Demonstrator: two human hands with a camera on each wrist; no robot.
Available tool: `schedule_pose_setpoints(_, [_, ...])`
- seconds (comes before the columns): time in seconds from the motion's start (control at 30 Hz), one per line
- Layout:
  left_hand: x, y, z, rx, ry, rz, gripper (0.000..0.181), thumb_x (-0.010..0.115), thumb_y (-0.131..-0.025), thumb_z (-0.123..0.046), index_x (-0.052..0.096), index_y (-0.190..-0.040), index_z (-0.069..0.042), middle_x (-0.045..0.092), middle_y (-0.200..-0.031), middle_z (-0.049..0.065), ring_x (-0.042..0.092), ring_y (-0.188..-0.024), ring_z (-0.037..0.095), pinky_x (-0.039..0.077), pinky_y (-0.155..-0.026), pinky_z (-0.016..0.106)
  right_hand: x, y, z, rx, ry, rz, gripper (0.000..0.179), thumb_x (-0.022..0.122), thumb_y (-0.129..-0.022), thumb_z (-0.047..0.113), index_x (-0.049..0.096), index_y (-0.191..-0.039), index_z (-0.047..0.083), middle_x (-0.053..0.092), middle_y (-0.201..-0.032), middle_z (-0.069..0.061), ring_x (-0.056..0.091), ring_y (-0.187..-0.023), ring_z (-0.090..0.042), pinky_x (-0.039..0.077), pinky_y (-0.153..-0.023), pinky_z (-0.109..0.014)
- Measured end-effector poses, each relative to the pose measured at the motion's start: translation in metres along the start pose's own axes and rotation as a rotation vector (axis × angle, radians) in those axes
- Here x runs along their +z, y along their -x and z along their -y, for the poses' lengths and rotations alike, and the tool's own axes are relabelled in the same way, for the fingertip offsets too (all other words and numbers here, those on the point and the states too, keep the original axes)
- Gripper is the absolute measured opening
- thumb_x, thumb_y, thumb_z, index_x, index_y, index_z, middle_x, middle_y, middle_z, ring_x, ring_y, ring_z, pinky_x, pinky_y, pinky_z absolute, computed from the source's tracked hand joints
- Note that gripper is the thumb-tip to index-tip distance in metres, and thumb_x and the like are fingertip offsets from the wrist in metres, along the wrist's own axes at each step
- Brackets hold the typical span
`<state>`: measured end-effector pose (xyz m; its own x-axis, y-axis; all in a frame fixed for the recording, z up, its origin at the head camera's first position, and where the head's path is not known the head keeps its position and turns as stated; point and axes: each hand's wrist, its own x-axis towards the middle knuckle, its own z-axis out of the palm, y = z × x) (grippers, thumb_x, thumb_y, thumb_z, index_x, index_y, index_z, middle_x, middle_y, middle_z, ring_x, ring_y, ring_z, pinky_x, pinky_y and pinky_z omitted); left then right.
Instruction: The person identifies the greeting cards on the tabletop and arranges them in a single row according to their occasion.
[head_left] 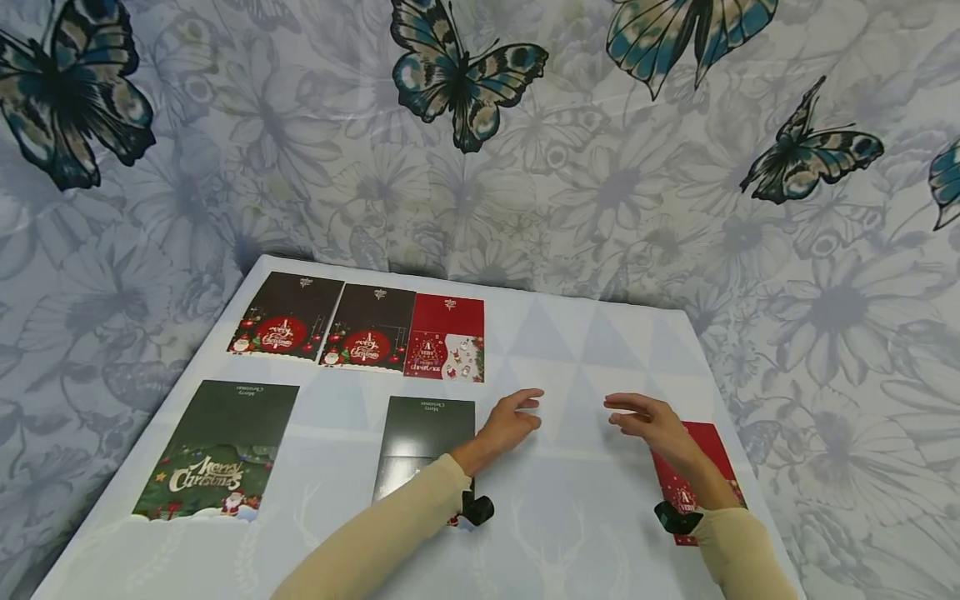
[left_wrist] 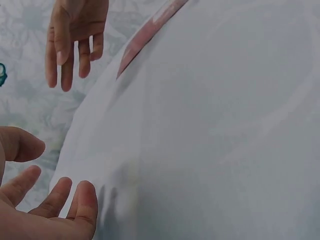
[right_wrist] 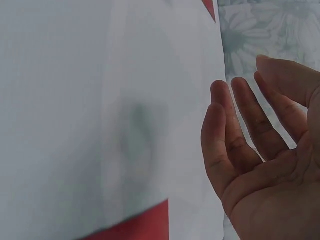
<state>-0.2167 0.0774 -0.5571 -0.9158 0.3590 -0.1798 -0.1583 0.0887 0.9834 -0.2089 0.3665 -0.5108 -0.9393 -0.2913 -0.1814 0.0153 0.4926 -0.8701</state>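
Note:
My left hand (head_left: 508, 423) hovers over the white table, its fingers loosely spread and holding nothing. Below its forearm lies a dark green Christmas card (head_left: 431, 423), partly covered by the sleeve. Facing it across a gap, my right hand (head_left: 654, 425) is also empty, with relaxed fingers. A red Christmas card (head_left: 705, 442) lies under the right wrist, partly hidden by the arm. In the right wrist view, the right hand (right_wrist: 265, 150) shows gently bent fingers with nothing between them. The left wrist view shows the left hand (left_wrist: 50, 205) with thumb and fingers apart.
Along the table's back left lie two dark cards with red circles (head_left: 285, 317) (head_left: 367, 325) and a red and white card (head_left: 446, 337). A green Merry Christmas card (head_left: 217, 450) lies front left. Butterfly-printed fabric (head_left: 585, 208) hangs behind the table (head_left: 570, 350).

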Motion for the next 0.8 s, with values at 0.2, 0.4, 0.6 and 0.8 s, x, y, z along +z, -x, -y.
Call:
schedule_pose_setpoints(0.2, [0.025,0.002,-0.001,-0.023,0.022,0.017,0.054,0.061,-0.089,-0.004,0.056,-0.142,-0.009,0.059,-0.137,0.02,0.064,-0.113,0.029,0.053,-0.087,0.038,-0.015,0.022,-0.016,0.002,0.009,-0.026,0.047,0.059,-0.102,0.02,0.05,-0.141,-0.004,0.054,-0.141,-0.026,0.067,-0.11,-0.014,0.052,-0.091,-0.017])
schedule_pose_setpoints(0.4, [0.056,0.001,-0.002,-0.038,0.038,0.053,0.053,0.063,-0.088,-0.005,0.058,-0.141,-0.012,0.06,-0.136,0.017,0.065,-0.107,0.023,0.052,-0.082,0.031,-0.03,0.046,-0.025,0.065,0.019,-0.062,0.047,0.059,-0.102,0.021,0.05,-0.143,-0.001,0.056,-0.141,-0.02,0.066,-0.111,-0.006,0.054,-0.092,-0.026])
schedule_pose_setpoints(0.6, [0.083,0.001,-0.002,-0.078,0.057,0.072,0.053,0.065,-0.086,-0.004,0.061,-0.138,-0.014,0.062,-0.132,0.013,0.066,-0.103,0.019,0.049,-0.079,0.028,-0.05,0.065,-0.04,0.09,0.085,-0.103,0.045,0.056,-0.104,0.022,0.05,-0.144,0.003,0.057,-0.142,-0.011,0.062,-0.11,0.004,0.055,-0.089,-0.03])
schedule_pose_setpoints(0.8, [0.1,0.003,0.0,-0.087,0.088,0.088,0.053,0.065,-0.084,-0.002,0.063,-0.136,-0.013,0.063,-0.129,0.013,0.064,-0.096,0.016,0.05,-0.079,0.028,-0.062,0.081,-0.053,0.181,0.106,-0.163,0.05,0.058,-0.102,0.031,0.05,-0.146,0.008,0.058,-0.138,-0.012,0.059,-0.105,0.006,0.057,-0.084,-0.035])
